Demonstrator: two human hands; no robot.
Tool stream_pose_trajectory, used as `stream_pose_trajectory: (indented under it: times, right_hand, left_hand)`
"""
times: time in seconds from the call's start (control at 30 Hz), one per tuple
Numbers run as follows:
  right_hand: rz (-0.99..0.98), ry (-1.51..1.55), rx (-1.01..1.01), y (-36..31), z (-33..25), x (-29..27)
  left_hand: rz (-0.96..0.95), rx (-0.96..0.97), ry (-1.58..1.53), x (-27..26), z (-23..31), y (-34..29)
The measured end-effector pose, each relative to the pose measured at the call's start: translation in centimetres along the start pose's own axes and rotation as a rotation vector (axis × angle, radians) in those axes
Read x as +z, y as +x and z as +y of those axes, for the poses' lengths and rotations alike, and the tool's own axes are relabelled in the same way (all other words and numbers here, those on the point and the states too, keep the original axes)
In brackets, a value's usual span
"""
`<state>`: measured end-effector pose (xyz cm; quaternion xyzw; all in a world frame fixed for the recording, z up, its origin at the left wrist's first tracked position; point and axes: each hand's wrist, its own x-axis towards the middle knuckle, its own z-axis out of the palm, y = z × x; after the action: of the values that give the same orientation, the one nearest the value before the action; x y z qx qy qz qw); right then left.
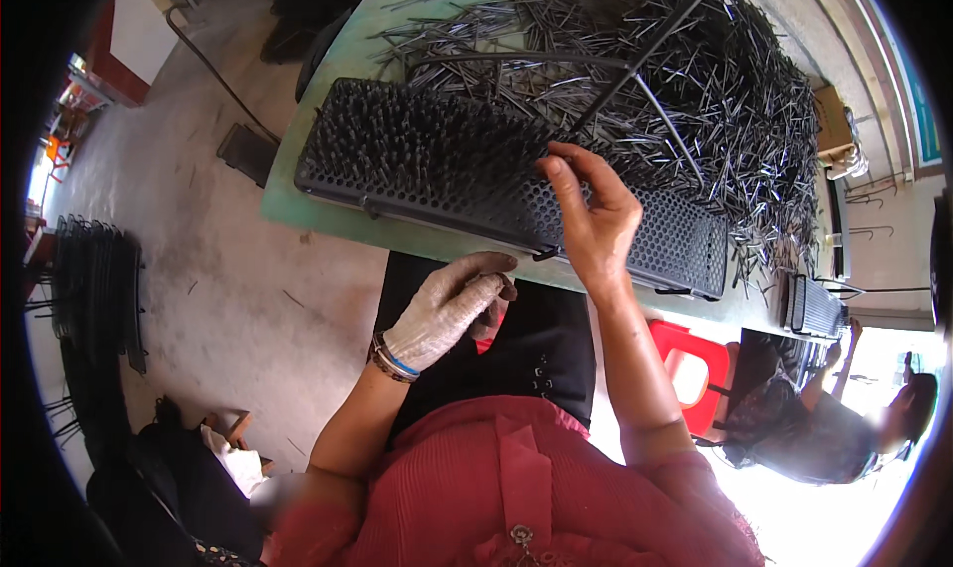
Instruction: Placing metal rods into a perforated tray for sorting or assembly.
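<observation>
The thin black sticks [759,110] look glossy; the long black perforated board [685,247] is satin, the white cloth glove [435,319] matt.

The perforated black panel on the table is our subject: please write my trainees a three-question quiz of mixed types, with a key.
1. True or false: both of the wearer's hands are gloved.
2. Which end of the black panel is crowded with upright black sticks?
A) left
B) right
C) both equally
3. Fill in: the loose black sticks lie heaped on the ____ side of the panel from the wearer.

Key: 1. False; only the left hand is, the right hand is bare. 2. A. 3. far.
</observation>
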<state>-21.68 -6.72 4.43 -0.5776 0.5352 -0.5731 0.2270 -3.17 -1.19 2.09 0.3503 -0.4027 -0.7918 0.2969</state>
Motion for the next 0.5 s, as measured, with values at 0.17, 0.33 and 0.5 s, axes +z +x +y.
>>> stream_pose_trajectory:
  times: [0.17,0.33,0.5]
  right_hand:
    - [-0.012,-0.079,-0.056,-0.1,0.3,1.0]
    - [-0.015,-0.173,-0.179,-0.1,0.4,1.4]
    - [-0.034,-0.513,-0.489,-0.7,-0.1,2.2]
  left_hand:
    - [0.084,0.029,0.117,-0.1,-0.2,-0.1]
    - [0.109,0.002,0.149,0.2,0.4,-0.1]
    - [0.136,0.002,0.174,0.4,0.7,-0.2]
